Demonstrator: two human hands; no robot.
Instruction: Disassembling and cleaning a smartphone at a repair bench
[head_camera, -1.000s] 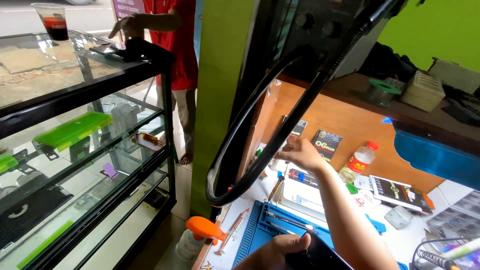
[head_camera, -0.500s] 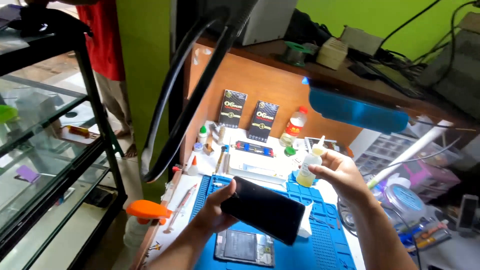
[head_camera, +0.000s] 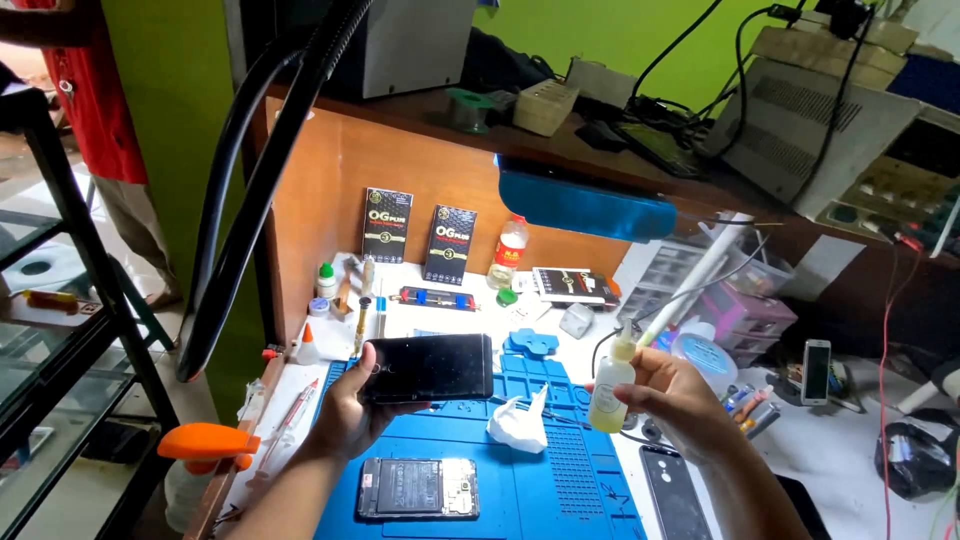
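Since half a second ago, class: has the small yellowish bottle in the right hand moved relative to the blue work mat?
Yes. The small yellowish bottle in the right hand came toward the person, from near the blue work mat's far right corner to beside its right edge.

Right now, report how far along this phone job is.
Done: an opened phone body lies on the blue mat. In hand: left hand holds the dark screen panel, right hand a small yellowish bottle. Left: panel and body remain apart.
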